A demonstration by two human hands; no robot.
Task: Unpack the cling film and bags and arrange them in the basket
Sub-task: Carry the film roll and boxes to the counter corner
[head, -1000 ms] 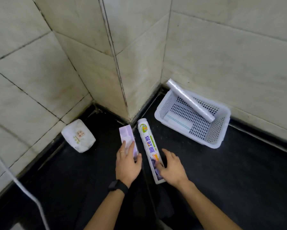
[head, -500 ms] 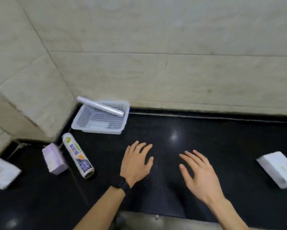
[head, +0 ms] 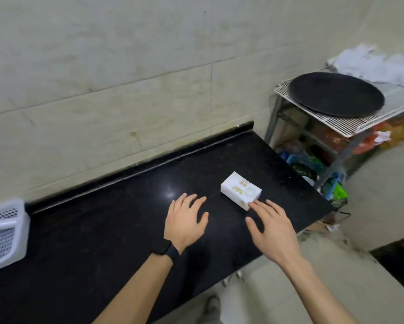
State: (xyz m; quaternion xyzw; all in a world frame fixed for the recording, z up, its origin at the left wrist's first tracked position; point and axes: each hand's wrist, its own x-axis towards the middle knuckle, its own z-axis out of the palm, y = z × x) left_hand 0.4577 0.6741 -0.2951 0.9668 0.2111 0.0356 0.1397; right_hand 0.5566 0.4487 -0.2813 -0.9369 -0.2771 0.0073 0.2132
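A small white box (head: 240, 191) with green and orange print lies on the black countertop (head: 102, 230) near its right end. My right hand (head: 272, 228) is open, fingers spread, with the fingertips touching the box's near corner. My left hand (head: 184, 222), with a ring and a black wristband, hovers open over the counter to the left of the box and holds nothing. A corner of the white perforated basket (head: 2, 235) shows at the far left edge. The cling film rolls are out of view.
The counter ends just right of the box. Beyond it stands a metal rack (head: 350, 127) with a round black pan (head: 335, 94) and a white cloth (head: 378, 64) on top, and bags and blue crates on its lower shelves. A tiled wall runs behind the counter.
The view has swung right, away from the basket and rolls. Both hands left the rolls and moved right; the right hand now touches the white box.
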